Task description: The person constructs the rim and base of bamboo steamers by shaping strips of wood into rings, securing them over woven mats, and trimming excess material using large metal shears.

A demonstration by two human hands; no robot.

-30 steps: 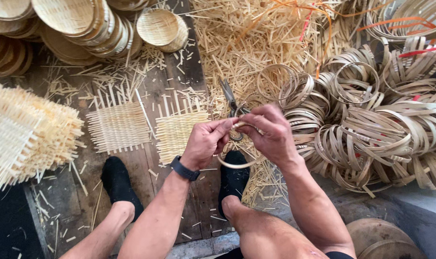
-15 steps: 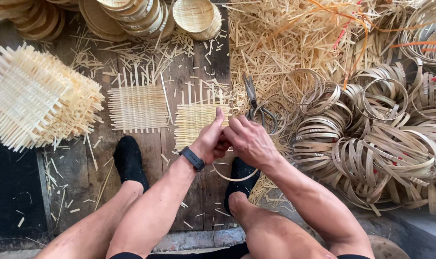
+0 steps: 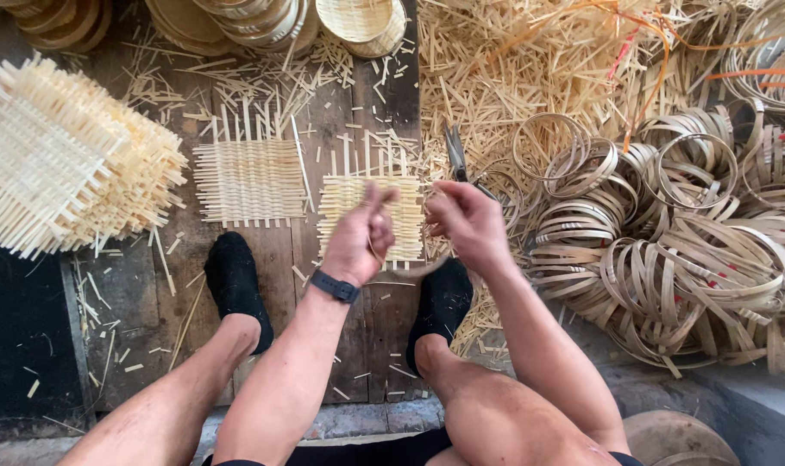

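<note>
My left hand, with a dark watch on its wrist, is closed with the thumb up over a small woven bamboo mat. My right hand is closed just to its right. A thin bamboo ring curves below and between both hands, which pinch it; most of the ring is hidden behind them. A pair of shears lies on the floor just beyond my right hand.
A second woven mat lies to the left, and a thick stack of mats at far left. Piled bamboo rings fill the right, loose splints the top, baskets the top left. My black-socked feet rest on planks.
My hands were pressed together on the ring; now they are slightly apart, with the left thumb raised. The view has shifted, so the mats and stack sit further right and lower.
</note>
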